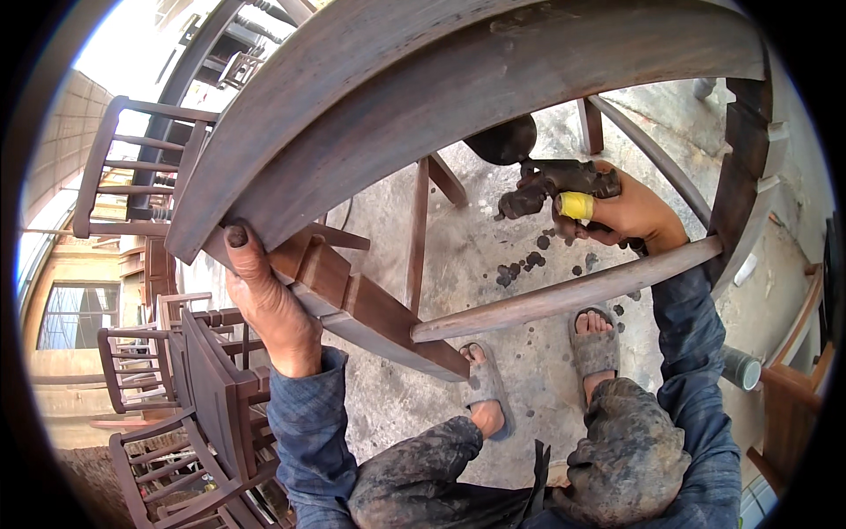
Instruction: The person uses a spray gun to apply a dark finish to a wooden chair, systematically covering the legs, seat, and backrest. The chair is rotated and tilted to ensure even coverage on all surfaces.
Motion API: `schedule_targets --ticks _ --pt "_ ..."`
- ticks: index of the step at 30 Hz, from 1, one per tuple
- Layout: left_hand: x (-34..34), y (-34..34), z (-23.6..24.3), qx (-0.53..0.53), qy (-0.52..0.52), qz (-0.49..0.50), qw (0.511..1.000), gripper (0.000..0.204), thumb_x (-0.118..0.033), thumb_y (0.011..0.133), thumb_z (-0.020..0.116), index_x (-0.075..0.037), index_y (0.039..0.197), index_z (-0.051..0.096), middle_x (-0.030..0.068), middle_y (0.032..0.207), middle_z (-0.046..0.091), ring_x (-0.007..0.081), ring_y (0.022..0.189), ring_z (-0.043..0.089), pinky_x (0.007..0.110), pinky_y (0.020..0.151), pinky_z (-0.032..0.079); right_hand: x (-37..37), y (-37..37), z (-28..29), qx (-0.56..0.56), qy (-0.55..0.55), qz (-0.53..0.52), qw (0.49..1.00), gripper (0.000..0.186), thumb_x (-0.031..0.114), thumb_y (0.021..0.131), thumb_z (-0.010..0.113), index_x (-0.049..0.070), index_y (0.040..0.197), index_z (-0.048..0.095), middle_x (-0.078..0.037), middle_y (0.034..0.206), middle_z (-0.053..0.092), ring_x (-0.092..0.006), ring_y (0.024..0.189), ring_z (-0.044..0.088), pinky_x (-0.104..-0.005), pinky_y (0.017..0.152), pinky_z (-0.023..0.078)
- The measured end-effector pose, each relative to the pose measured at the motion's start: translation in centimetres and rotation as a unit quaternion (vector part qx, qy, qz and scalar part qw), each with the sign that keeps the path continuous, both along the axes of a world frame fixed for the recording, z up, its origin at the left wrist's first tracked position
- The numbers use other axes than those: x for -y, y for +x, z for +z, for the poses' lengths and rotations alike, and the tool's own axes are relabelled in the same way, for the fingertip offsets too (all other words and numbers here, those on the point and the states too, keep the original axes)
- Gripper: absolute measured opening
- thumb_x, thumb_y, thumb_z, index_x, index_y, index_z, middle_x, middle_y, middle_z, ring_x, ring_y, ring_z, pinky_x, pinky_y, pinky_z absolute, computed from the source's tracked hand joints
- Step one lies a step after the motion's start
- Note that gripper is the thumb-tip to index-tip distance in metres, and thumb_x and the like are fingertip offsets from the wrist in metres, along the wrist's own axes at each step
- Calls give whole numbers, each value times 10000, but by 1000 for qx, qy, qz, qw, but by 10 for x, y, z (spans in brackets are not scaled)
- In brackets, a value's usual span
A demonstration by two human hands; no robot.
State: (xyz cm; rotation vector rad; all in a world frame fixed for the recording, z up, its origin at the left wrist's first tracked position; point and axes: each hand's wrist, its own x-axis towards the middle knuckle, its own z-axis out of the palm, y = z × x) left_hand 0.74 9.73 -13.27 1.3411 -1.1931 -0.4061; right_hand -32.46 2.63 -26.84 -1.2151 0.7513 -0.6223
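A dark brown wooden furniture frame (493, 79), with a wide curved rail across its top and squared legs, is tilted up in front of me. My left hand (275, 304) is closed round its left corner, thumb pressed on the wood near the top of a notched leg (352, 304). Beneath the curved rail, my right hand (648, 212) is wrapped round a stained spray gun (577, 178) with a dark round cup (504, 141). Yellow tape (577, 205) circles a digit of that hand. A paler round rung (568, 293) crosses between the legs, above my right forearm.
Dark slatted chairs (145, 375) and a wooden table (211, 388) crowd the left side. Dark splatters (520, 269) mark the concrete floor (388, 220) near my sandalled feet. A grey-green can (740, 368) lies at the right, beside more wooden pieces (789, 397).
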Motion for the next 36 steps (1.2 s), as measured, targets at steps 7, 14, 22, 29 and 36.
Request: schedule_targets --ticks 7,14,22,29,36 --pt "-4 6 3 -14 42 -38 998 818 -641 925 597 17 1382 433 165 1176 607 247 976 668 367 820 600 -10 -2 8 53 54 98 992 270 300 912 730 40 983 709 -20 725 674 -29 466 488 -183 368 300" --pt "-3 1 3 18 31 -20 999 817 -669 936 554 83 1253 514 202 1061 657 252 864 692 352 797 580 1 16 0 27 30 45 998 223 266 920 698 44 904 685 1 703 642 -28 450 470 -188 369 304" --pt "-9 6 1 -31 40 -32 998 824 -620 937 595 25 1414 408 162 1246 577 252 1059 644 369 868 580 28 40 -1 -52 -41 -35 997 204 237 959 654 35 948 677 10 661 576 -36 435 392 -228 378 261" --pt "-12 4 -5 -13 22 -18 1000 872 -641 946 560 21 1478 362 172 1405 499 273 1261 542 388 1039 487 49 66 -14 -93 -85 -105 986 304 143 908 595 38 1184 670 4 659 585 -53 471 457 -237 415 337" --pt "-12 5 -5 -6 24 -22 999 864 -644 947 556 21 1467 374 165 1376 520 264 1221 565 381 1011 506 48 77 -42 -62 -130 -175 974 343 156 910 618 -8 1208 658 -20 719 620 -83 619 556 -272 548 437"
